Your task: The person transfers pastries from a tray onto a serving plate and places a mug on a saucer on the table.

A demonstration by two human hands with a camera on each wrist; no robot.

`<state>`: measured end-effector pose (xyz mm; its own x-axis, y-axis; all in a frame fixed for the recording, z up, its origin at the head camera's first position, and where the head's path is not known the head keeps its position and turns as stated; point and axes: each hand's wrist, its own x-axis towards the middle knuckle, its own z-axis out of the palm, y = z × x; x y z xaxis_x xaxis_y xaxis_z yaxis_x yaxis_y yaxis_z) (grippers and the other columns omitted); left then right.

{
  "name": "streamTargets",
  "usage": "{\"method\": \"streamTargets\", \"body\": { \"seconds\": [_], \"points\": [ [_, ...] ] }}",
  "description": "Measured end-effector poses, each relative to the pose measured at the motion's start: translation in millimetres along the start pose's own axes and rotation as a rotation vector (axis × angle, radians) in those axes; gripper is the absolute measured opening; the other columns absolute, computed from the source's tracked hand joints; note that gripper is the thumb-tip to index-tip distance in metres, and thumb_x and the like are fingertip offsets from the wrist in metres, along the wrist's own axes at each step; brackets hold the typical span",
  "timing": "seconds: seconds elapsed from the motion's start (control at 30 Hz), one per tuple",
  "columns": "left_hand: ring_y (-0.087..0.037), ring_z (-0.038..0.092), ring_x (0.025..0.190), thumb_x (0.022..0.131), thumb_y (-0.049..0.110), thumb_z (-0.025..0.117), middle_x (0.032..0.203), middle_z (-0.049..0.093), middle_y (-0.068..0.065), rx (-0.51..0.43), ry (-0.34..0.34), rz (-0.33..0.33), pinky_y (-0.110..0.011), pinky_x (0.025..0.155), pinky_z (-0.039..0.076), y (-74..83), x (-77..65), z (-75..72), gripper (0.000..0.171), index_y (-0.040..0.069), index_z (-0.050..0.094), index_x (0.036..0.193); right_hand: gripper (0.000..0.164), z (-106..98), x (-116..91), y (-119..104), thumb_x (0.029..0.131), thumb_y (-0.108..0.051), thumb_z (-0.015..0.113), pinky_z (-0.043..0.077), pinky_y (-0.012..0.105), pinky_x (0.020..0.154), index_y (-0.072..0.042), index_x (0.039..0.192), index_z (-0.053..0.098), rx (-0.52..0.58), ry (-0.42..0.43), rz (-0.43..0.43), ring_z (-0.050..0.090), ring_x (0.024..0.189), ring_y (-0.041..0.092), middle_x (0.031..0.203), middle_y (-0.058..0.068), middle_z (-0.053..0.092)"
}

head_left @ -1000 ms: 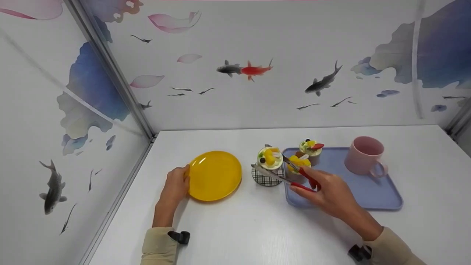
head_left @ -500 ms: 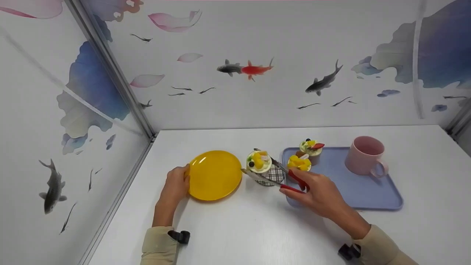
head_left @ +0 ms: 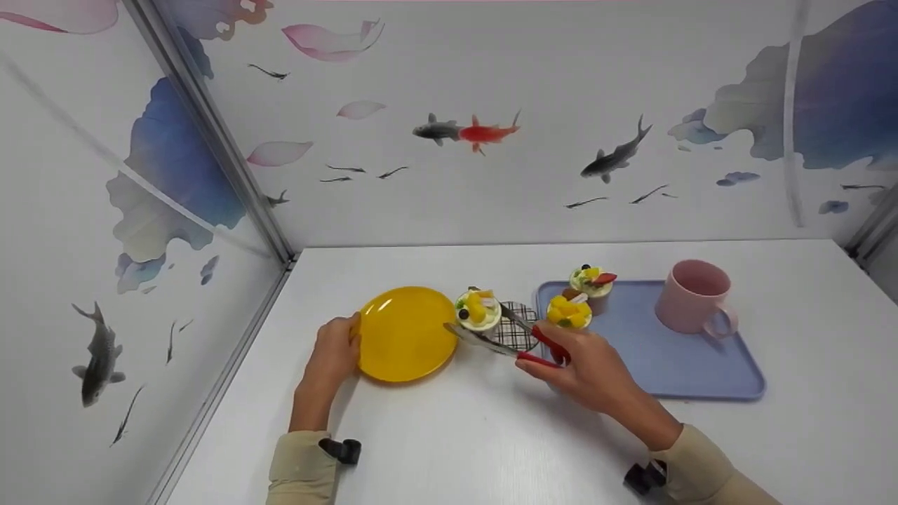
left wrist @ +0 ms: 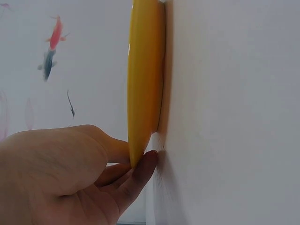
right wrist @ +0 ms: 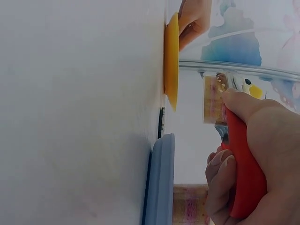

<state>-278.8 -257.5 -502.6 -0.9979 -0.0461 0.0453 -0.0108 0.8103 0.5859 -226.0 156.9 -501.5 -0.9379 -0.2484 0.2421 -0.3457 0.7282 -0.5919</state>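
Observation:
My left hand (head_left: 337,352) pinches the left rim of a round yellow plate (head_left: 407,337); in the left wrist view the thumb is over the rim and fingers lie beneath it. With my right hand (head_left: 593,368) I grip red-handled metal tongs (head_left: 547,344). Between the tongs' arms is a fruit-topped dessert cup (head_left: 479,311), held up off the table beside the plate's right edge. The right wrist view shows the cup's layered side (right wrist: 213,101) and the red handle (right wrist: 246,173) in my palm. Under and right of the cup lies a round checked coaster (head_left: 520,326).
A blue-purple tray (head_left: 701,372) lies to the right of the coaster. On it stand a pink mug (head_left: 691,298), a dessert cup with strawberry (head_left: 593,280) and one topped with yellow fruit (head_left: 568,312). A printed wall (head_left: 449,196) rises behind the white table.
My right hand has carried the tongs and the dessert cup left, from over the coaster to the plate's right edge. My left hand and the plate have stayed in place.

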Motion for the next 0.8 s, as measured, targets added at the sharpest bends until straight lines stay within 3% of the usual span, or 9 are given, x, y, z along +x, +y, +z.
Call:
{"method": "streamTargets", "body": {
  "seconds": [0.07,0.2,0.3,0.43,0.8],
  "points": [
    [-0.027,0.062,0.102,0.108,0.004,0.062,0.124,0.074,-0.019,-0.008,-0.002,-0.001,-0.048,0.106,0.060,-0.3,0.6,0.1,0.046,-0.002,0.056,0.154,0.075,2,1,-2,0.089,-0.067,0.080,0.047,0.019,0.063,-0.019,0.146,0.071,0.002,0.002,-0.008,0.060,0.084,0.015,0.114,0.003,0.081],
    [-0.026,0.062,0.103,0.108,0.004,0.062,0.126,0.074,-0.018,-0.014,-0.008,-0.009,-0.048,0.107,0.060,-0.8,1.1,0.1,0.047,-0.002,0.055,0.155,0.077,7,3,-5,0.088,-0.068,0.080,0.040,0.020,0.057,-0.017,0.146,0.071,0.006,-0.005,-0.021,0.054,0.075,0.012,0.088,-0.005,0.073],
    [-0.026,0.061,0.096,0.108,0.004,0.062,0.112,0.074,-0.017,-0.010,0.006,0.016,-0.044,0.100,0.060,-1.3,1.2,0.1,0.041,-0.004,0.061,0.149,0.077,10,5,-7,0.088,-0.068,0.080,0.038,0.020,0.056,-0.017,0.146,0.071,0.008,-0.008,-0.031,0.051,0.071,0.010,0.075,-0.010,0.060],
    [-0.024,0.057,0.086,0.107,0.002,0.063,0.093,0.069,-0.014,0.005,0.040,0.072,-0.041,0.086,0.056,-2.4,1.0,0.2,0.034,-0.007,0.068,0.139,0.073,15,7,-10,0.088,-0.066,0.081,0.037,0.020,0.055,-0.019,0.144,0.073,0.020,-0.005,-0.047,0.050,0.069,0.010,0.073,-0.012,0.056],
    [-0.025,0.061,0.094,0.106,0.000,0.064,0.112,0.076,-0.019,0.013,0.032,0.060,-0.047,0.093,0.058,-1.1,-0.5,0.0,0.042,-0.006,0.061,0.148,0.074,26,15,-17,0.089,-0.068,0.080,0.035,0.019,0.054,-0.018,0.142,0.073,0.031,-0.045,-0.055,0.049,0.066,0.009,0.070,-0.012,0.054]
  ]
}}
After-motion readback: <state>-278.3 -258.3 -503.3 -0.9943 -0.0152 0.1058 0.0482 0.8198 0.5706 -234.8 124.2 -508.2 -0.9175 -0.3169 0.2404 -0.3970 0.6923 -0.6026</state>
